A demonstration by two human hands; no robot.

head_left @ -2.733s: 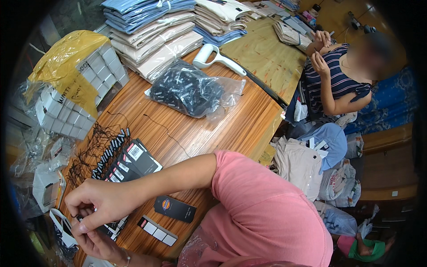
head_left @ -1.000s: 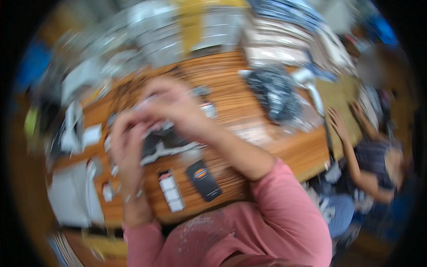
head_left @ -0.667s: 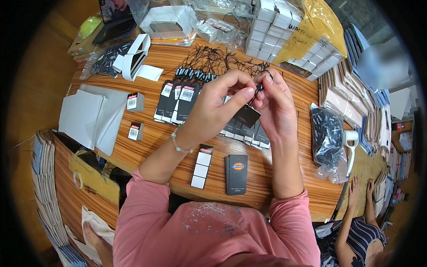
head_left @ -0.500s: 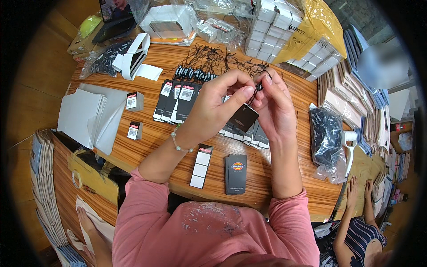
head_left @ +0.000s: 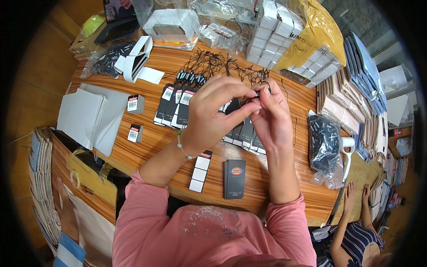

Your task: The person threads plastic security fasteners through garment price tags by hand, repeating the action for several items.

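Note:
Above the middle of the table my left hand [head_left: 215, 109] and my right hand [head_left: 274, 116] meet, both closed in a pinch. Between their fingertips is a black hang-tag string [head_left: 267, 83], its loop standing up over my right fingers. Whatever hangs from it is mostly hidden behind my left fingers. Beyond and left of my hands, overlapping black hang tags [head_left: 167, 105] carry white stickers, with tangled black strings [head_left: 209, 60] stretching away from them. Nearer me lie a strip of white labels [head_left: 201, 171] and a small stack of dark tags [head_left: 234, 179].
Two small sticker-topped tag stacks [head_left: 135, 103] and white sheets [head_left: 80, 116] lie left. At right sit a bag of black strings [head_left: 326, 140], a white tape dispenser [head_left: 348, 153] and folded garments [head_left: 340, 95]. White boxes [head_left: 271, 38] stand behind. Co-workers' hands [head_left: 349, 196] show at both sides.
The dark tag that hung between my hands has dropped from sight behind my left fingers. My left hand has turned slightly over it. A co-worker's arm at lower left has shifted.

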